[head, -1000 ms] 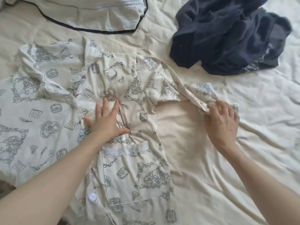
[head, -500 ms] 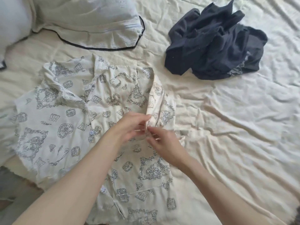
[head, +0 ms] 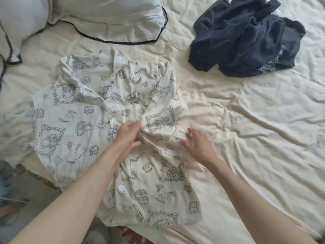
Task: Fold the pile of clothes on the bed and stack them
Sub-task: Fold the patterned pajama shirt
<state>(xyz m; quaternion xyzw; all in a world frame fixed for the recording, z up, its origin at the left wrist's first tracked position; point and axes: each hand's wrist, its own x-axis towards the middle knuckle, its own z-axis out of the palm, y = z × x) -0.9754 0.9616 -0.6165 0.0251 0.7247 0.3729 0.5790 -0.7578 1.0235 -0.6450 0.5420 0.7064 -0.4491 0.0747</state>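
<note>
A cream button-up shirt (head: 84, 120) with a dark line print lies spread front-up on the bed (head: 255, 138). Its right sleeve (head: 163, 118) is folded inward across the chest. My left hand (head: 126, 136) pinches the folded sleeve fabric near the shirt's middle, between thumb and fingers. My right hand (head: 198, 145) hovers with fingers spread at the sleeve's cuff end (head: 179, 136), fingertips touching it. A crumpled pile of dark navy clothes (head: 246, 41) sits at the far right of the bed.
A cream pillow (head: 109, 16) with dark piping lies at the head of the bed, another pillow (head: 15, 23) at far left. The bed's near edge runs along the lower left, with floor and a bit of denim (head: 7, 184) below it.
The sleeve was pulled from the right and folded over the chest. Both hands met at the shirt's middle; now my right hand has let go and moved right to the cuff.
</note>
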